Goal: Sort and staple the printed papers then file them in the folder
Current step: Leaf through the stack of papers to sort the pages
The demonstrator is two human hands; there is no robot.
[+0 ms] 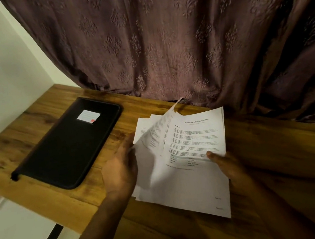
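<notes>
The printed papers [194,138] lie loose in front of me on the counter [281,162], fanned into several sheets and not squared up. The top one that I can read has a title line and blocks of text with a small table. My left hand [119,172] has its fingers curled round the left edge of a sheet and lifts it so that it bows upward. My right hand [226,162] pins the lower right of the pile, thumb on the printed face and the other fingers out of sight under the paper.

I judge I am in the sorting step, leafing through to see which page goes where. None of the corners I can see shows a staple, though the print is too blurred to read any page order. I cannot see a stapler anywhere in view, so I will have to find one.

The black folder [68,145] lies closed to my left, apart from the papers, a white label [88,115] on its cover. Nothing has been filed. A patterned curtain [180,34] hangs behind the counter.
</notes>
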